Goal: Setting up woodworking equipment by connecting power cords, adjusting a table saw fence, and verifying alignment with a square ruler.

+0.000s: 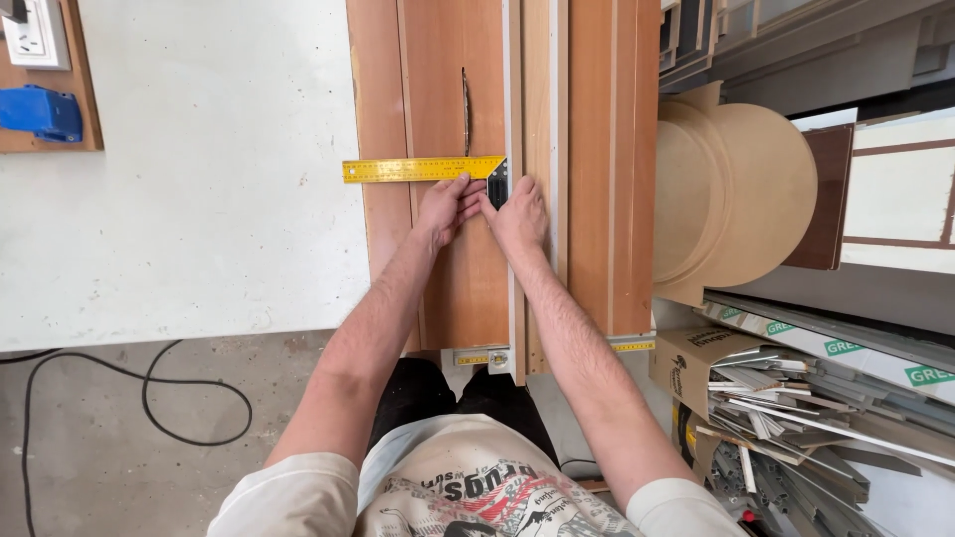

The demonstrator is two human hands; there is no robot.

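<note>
Both hands, left hand [441, 209] and right hand [517, 212], press the stiff, light yellow metal try square [423, 170] flat by its black stock onto the reddish-brown wooden board [453, 89].

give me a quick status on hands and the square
Left hand pressing the yellow square flat across the board. Right hand at its black stock. Nothing in the way.

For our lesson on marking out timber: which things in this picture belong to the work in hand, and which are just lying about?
In use:
- yellow square, laid across the board
- brown board
- left hand, on the square's blade
- right hand, by the square's black stock

Lying about:
- round discs
- cardboard box of offcuts
- black cable
- blue tool
</note>
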